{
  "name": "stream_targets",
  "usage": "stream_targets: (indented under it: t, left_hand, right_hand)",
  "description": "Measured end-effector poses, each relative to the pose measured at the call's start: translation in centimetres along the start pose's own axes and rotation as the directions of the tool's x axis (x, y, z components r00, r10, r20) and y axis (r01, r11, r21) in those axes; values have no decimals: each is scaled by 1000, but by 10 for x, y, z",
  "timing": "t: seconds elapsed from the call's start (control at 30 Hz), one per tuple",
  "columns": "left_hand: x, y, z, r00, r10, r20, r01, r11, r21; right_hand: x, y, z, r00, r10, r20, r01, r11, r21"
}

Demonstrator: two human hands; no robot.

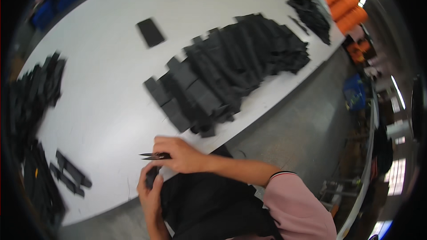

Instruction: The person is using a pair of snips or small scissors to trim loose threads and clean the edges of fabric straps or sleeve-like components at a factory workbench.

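Close to the table's front edge, my right hand (184, 155) is closed round a pair of small dark thread snips (149, 156), their two pointed blades apart and facing left. Just below it, my left hand (151, 195) pinches a small piece of black fabric (152, 176) between thumb and fingers. Part of that piece is hidden by the fingers. The two hands nearly touch. Beyond them, a long spread of overlapping black fabric strips (209, 75) lies across the white table (102, 84).
Black strips are heaped at the left edge (38, 93), with a couple of loose strips (71, 171) beside them. A flat black rectangle (150, 32) lies farther back. At the far right are a smaller dark pile (311, 15) and orange spools (344, 6). A blue bin (354, 92) stands beyond the table.
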State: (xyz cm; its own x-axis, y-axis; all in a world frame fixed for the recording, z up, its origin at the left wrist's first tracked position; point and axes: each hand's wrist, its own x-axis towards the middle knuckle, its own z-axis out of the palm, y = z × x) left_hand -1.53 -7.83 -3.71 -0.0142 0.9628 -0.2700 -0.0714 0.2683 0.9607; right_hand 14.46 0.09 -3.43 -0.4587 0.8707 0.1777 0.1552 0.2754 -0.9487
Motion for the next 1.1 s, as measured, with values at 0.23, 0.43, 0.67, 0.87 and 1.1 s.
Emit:
stream_targets:
  t: [0.23, 0.43, 0.67, 0.87, 1.1]
  left_hand:
    - [7, -2, 12, 949, 315, 30, -299, 863, 406]
    - [11, 6, 18, 931, 366, -14, -292, 765, 574]
    - [15, 3, 18, 883, 458, -100, -327, 755, 569]
    - [11, 4, 20, 907, 411, -95, -286, 763, 580]
    - [9, 2, 19, 900, 422, -104, -280, 746, 604]
  right_hand:
    - [-27, -17, 1, 837, 544, 52, -412, 566, 714]
    - [-36, -5, 3, 926, 160, -341, -149, 987, 59]
    - [-45, 5, 2, 922, -28, -387, -88, 956, -281]
    - [-39, 9, 5, 926, -201, -321, 25, 877, -480]
    - [-38, 10, 11, 919, -239, -313, 35, 841, -541]
